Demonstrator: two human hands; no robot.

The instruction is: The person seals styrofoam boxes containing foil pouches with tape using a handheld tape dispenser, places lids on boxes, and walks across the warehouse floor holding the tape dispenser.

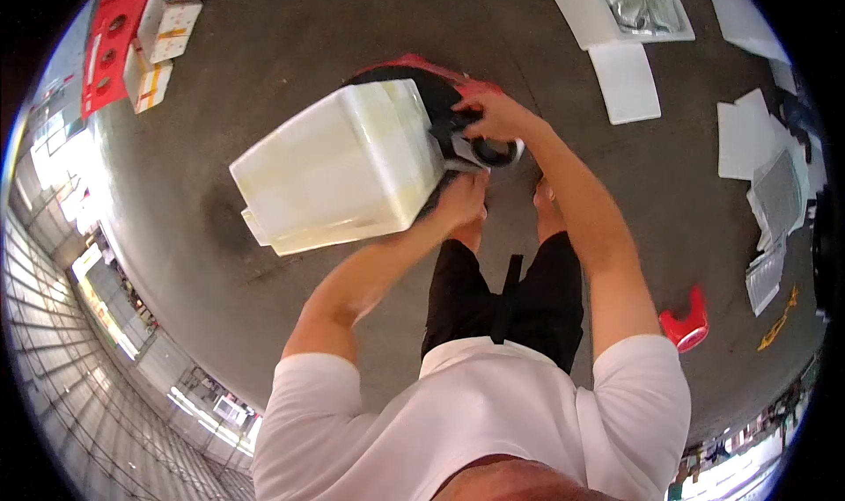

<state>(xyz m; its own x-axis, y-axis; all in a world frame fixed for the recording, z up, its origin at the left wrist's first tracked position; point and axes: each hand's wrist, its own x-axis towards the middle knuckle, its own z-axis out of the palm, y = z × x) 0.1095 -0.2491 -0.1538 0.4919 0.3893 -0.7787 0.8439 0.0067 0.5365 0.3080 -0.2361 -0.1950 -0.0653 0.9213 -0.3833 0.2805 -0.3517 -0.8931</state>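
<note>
A white foam box (326,167) lies tilted in front of me, with shiny, yellowish clear tape around its right end. Under it shows a round black and red object (414,63), mostly hidden by the box. My right hand (495,118) is closed around a black tool with a dark ring (495,154), which looks like a tape dispenser, right at the box's right end. Just below, my left hand (465,198) is beside the box's near right corner, fingers curled; what they grip is hidden.
A red plastic piece (685,323) lies on the floor (290,39) to my right. Foam boxes and lids (625,83) stand at the upper right, with more foam pieces (748,140) below. Red and white boxes (114,48) are stacked at the upper left. A yellow strap (779,321) lies at far right.
</note>
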